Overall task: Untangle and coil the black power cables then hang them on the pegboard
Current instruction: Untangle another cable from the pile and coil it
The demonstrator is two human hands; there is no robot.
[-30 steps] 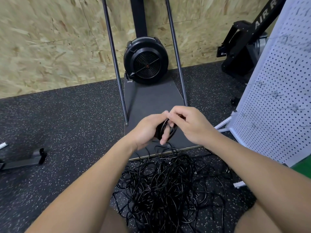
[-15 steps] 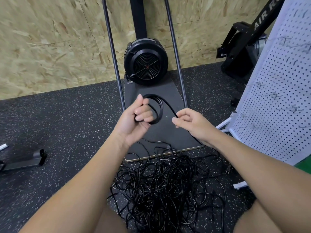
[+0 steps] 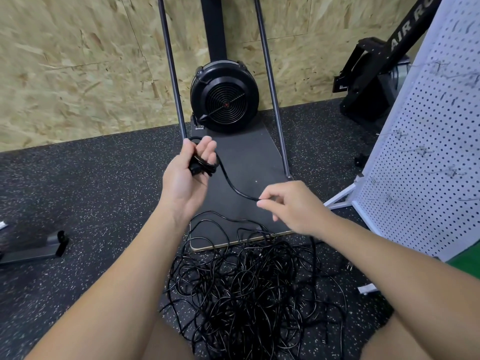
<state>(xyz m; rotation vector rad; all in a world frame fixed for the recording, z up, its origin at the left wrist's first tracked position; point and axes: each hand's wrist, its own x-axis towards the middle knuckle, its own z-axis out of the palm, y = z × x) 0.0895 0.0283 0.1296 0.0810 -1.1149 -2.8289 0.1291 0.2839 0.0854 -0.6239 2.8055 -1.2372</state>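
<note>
My left hand [image 3: 188, 175] is raised, palm up, and holds a small coil of black cable [image 3: 201, 162] with its plug between thumb and fingers. One strand of that cable [image 3: 231, 185] curves down to my right hand [image 3: 293, 206], which pinches it between thumb and forefinger. A large tangled pile of black power cables [image 3: 249, 284] lies on the floor below both hands, between my knees. The white pegboard [image 3: 426, 157] stands at the right with several bare wire hooks.
A black fan unit [image 3: 224, 96] sits on a dark platform [image 3: 249, 157] between two metal uprights, straight ahead. A black exercise machine [image 3: 374, 81] stands behind the pegboard. A grey metal foot [image 3: 39, 249] lies on the speckled floor at left.
My hands moved apart. The left rose and shifted left with the coil, its palm turning up. The right slid down and right along the strand, drawing it out.
</note>
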